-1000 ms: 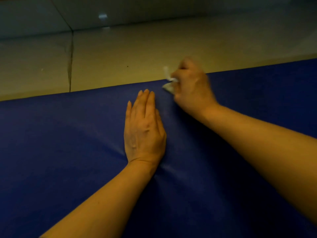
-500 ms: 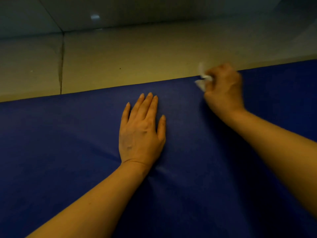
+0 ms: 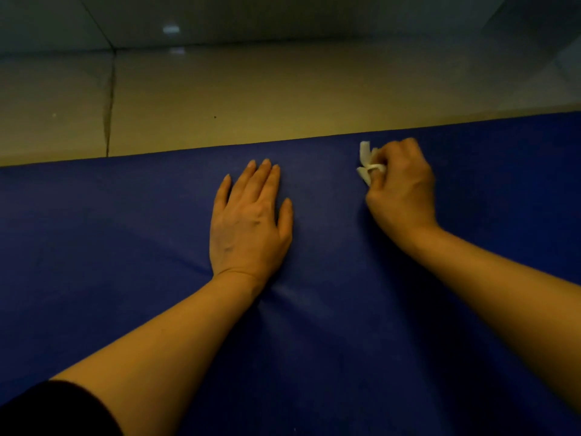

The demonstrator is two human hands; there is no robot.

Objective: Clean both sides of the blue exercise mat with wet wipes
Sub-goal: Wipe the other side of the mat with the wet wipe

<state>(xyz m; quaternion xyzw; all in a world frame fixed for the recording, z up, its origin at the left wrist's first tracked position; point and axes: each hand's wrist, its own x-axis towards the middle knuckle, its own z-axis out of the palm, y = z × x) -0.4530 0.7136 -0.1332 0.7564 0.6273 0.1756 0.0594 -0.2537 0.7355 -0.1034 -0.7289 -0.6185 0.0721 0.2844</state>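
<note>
Your right grip (image 3: 401, 184) is a closed fist pinching one crumpled white wet wipe (image 3: 366, 165), pressed to the blue exercise mat (image 3: 345, 325) near its far edge, likely to scrub there. Your left hand (image 3: 250, 221) lies flat with fingers straight, probably pinning the mat so that it does not slide. The mat covers the tiled floor (image 3: 251, 99) beneath you. Count: one mat, one wipe, two hands.

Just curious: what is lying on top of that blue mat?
On the blue mat the left hand presses flat; the right hand grips a white wipe. Whatever lies beneath them is covered.
</note>
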